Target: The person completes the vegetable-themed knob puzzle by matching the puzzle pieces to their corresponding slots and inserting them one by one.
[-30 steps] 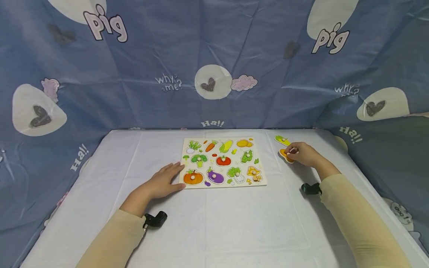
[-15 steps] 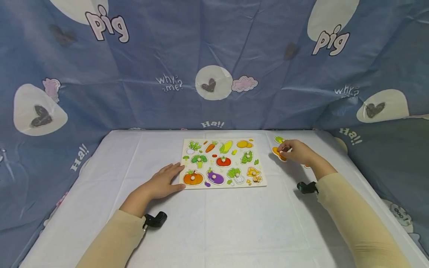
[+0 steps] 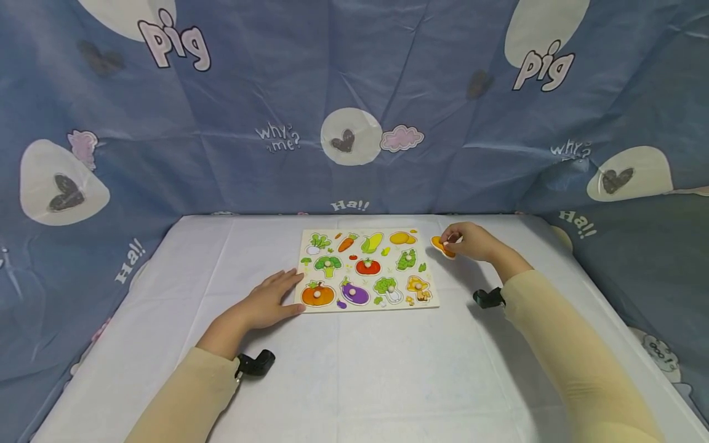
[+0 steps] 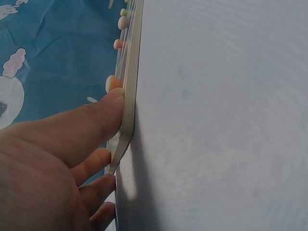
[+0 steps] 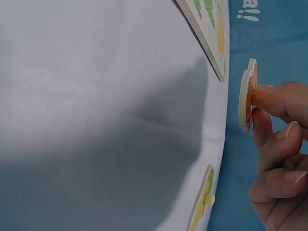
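Observation:
A light wooden peg puzzle board (image 3: 389,267) printed with vegetables lies mid-table; several knobbed pieces sit in it, among them a pumpkin (image 3: 318,295) and an eggplant (image 3: 355,293). My left hand (image 3: 269,301) rests at its left edge, fingers extended; in the left wrist view the thumb (image 4: 91,120) touches the board's rim. Just right of the board's far corner, my right hand (image 3: 471,242) pinches a potato-shaped orange puzzle piece (image 5: 246,98) by its top, held above the cloth and tilted. Its knob is mostly hidden by the fingertips.
A yellow-green corn puzzle piece (image 5: 201,198) lies on the white tablecloth (image 3: 388,369) in the right wrist view; the right hand hides it from the head camera. A blue patterned curtain (image 3: 354,80) stands behind and at both sides of the table.
My right hand has lifted the potato-shaped piece off the right part of the cloth and carried it left and away from me, close to the board. The left hand has stayed put.

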Demonstrator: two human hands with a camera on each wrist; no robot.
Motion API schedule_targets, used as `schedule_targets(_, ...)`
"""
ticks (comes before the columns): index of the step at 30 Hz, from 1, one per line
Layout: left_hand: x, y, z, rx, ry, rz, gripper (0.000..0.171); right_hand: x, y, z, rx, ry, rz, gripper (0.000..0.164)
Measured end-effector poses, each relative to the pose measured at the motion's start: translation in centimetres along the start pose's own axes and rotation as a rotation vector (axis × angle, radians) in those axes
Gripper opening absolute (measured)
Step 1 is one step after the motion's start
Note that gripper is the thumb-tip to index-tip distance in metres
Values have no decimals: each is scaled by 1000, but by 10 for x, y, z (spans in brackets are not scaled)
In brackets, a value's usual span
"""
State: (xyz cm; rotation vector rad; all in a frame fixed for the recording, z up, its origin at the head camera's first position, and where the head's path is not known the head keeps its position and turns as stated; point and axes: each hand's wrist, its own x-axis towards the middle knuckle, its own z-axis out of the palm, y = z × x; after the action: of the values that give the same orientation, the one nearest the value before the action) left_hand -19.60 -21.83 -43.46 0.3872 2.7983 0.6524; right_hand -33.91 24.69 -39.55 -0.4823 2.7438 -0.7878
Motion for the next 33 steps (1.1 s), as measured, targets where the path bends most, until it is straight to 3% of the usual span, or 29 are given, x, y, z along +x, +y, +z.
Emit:
schedule_targets(22, 0, 1, -1, 5, 9, 8, 78, 47, -36, 24, 71, -76, -24, 14)
schedule_targets(33, 2, -2, 1, 2, 5, 9, 79, 59, -38, 36, 74, -81, 14, 13)
